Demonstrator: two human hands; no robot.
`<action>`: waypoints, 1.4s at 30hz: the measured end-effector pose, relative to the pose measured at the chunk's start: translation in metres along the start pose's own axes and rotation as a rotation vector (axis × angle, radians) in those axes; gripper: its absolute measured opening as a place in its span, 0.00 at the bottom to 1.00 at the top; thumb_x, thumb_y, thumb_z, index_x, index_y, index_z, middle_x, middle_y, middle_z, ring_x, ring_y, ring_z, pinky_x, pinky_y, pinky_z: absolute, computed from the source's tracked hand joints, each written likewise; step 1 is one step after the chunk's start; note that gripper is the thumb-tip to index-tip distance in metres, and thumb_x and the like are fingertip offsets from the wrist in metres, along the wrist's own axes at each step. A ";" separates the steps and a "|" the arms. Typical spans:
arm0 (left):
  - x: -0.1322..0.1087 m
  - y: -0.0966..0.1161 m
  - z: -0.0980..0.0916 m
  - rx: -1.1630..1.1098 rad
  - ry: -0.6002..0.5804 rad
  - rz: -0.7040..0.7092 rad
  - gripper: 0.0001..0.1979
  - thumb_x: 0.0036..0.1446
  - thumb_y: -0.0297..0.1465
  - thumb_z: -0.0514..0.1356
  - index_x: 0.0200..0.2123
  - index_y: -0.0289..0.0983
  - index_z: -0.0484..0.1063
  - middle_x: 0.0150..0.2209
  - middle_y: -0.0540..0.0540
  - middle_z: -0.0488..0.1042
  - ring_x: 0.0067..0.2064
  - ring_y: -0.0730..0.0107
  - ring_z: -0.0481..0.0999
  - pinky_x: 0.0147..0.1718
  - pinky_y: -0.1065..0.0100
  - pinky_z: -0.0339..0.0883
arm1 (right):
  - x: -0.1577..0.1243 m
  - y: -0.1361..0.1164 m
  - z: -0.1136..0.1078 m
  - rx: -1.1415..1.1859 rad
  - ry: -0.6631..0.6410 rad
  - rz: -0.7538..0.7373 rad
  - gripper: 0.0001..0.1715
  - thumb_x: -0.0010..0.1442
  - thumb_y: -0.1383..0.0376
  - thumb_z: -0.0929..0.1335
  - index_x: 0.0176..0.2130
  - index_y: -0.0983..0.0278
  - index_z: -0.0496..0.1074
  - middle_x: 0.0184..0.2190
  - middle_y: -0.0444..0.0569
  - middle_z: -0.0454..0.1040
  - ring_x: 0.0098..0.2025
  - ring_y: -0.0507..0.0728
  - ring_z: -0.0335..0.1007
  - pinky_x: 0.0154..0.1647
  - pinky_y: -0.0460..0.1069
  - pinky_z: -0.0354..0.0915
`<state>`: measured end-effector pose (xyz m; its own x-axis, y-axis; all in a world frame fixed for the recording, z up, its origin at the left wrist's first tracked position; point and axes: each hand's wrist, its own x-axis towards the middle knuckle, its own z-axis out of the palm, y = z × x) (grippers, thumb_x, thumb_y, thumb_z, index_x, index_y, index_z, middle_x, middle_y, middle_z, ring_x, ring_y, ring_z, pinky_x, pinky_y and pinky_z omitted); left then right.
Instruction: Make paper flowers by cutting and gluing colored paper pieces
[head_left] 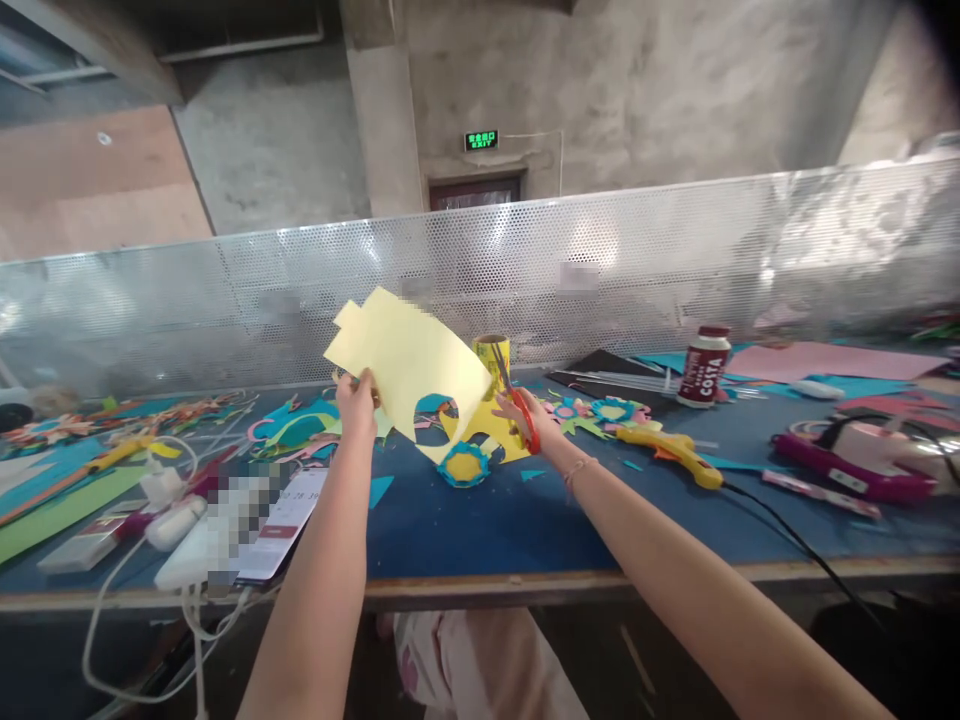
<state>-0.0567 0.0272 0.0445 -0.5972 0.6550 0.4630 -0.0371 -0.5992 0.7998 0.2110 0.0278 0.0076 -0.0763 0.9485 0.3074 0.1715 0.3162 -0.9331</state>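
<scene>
My left hand [357, 402] pinches the lower left edge of a pale yellow paper sheet [409, 345], held up and tilted above the table. The sheet has stepped corners at its left and a rounded cut-out low on its right side. My right hand [531, 420] is closed around the red-orange handles of a pair of scissors [532, 425]. Their blades point up and away, close to the sheet's right corner. On the table below lies a blue paper piece with a yellow centre [463, 467]. Yellow paper scraps [510, 435] and a yellow roll [493, 352] are behind.
On the right are a yellow glue gun [671, 452] with a black cord, a Costa bottle [705, 368] and a purple case [847, 468]. On the left lie a phone [281, 530], a white power strip [187, 550] and cables. A perforated metal screen [517, 270] borders the back.
</scene>
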 end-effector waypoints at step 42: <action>-0.054 -0.023 0.021 -0.120 -0.803 -0.679 0.16 0.45 0.32 0.62 0.39 0.32 0.70 0.34 0.38 0.75 0.33 0.60 0.76 0.32 0.62 0.70 | 0.011 0.008 -0.013 0.336 0.125 -0.218 0.15 0.44 0.67 0.66 0.36 0.59 0.63 0.32 0.45 0.71 0.30 0.55 0.69 0.31 0.51 0.66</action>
<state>-0.0065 0.0151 0.0094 0.2818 0.9557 0.0848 -0.2697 -0.0059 0.9629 0.2247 0.0407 0.0054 0.0475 0.8614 0.5058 -0.1667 0.5061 -0.8462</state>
